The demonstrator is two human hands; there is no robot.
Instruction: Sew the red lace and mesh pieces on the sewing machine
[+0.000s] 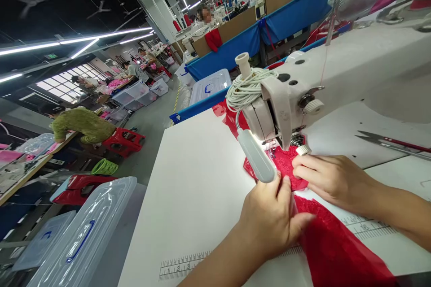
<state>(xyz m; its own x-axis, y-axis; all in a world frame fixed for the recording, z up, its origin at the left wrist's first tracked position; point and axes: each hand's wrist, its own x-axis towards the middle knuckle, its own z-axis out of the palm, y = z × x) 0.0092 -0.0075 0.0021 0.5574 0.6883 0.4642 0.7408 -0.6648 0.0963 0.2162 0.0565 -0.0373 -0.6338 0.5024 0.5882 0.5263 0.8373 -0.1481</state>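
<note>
Red lace fabric (289, 166) lies under the needle area of a white sewing machine (357, 71), and a longer red piece (333, 242) hangs toward the table's front edge. My left hand (269, 217) is on the fabric just in front of the presser foot (272, 150), its fingers curled onto it and its thumb reaching right over the lower part. With bent fingertips pinched together, my right hand (332, 181) grips the fabric's right edge beside the machine head. A grey lamp (257, 157) partly hides the needle and the fabric behind it.
Dark-bladed scissors (397, 142) lie right of the machine bed. A ruler strip (183, 265) runs along the white table (182, 188). Lidded plastic bins (101, 224) stand left. A person in a green top (84, 125) sits by a red stool (124, 141). Coiled cord (245, 89) hangs on the machine head.
</note>
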